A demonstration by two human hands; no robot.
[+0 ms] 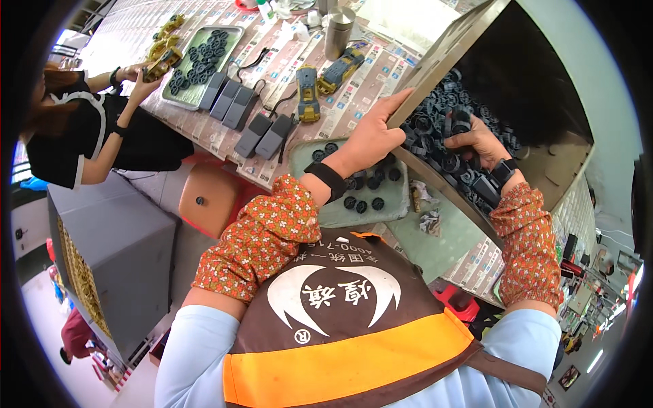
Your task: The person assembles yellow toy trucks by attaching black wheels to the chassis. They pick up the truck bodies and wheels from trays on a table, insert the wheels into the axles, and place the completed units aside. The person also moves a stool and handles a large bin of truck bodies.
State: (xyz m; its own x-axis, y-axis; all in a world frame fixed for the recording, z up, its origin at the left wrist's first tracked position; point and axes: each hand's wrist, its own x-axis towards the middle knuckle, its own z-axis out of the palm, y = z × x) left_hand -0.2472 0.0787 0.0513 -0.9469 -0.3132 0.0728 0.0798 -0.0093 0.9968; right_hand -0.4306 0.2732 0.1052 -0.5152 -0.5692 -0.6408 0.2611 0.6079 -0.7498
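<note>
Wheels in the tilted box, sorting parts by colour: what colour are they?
Dark grey to black wheels, clearest in the head view.

Far to your left a co-worker (81, 136) in a black top holds a yellow toy car body (162, 64) beside a metal tray of black wheels (204, 58). Along the table in front of you lie grey foot-pedal-like blocks with cables (252, 119), two toy car bodies in yellow and grey (325, 80), and a steel cylinder cup (338, 32) at the far edge. Near your left side you have an orange-brown stool (214, 197) and a grey box cabinet (109, 258).
</note>
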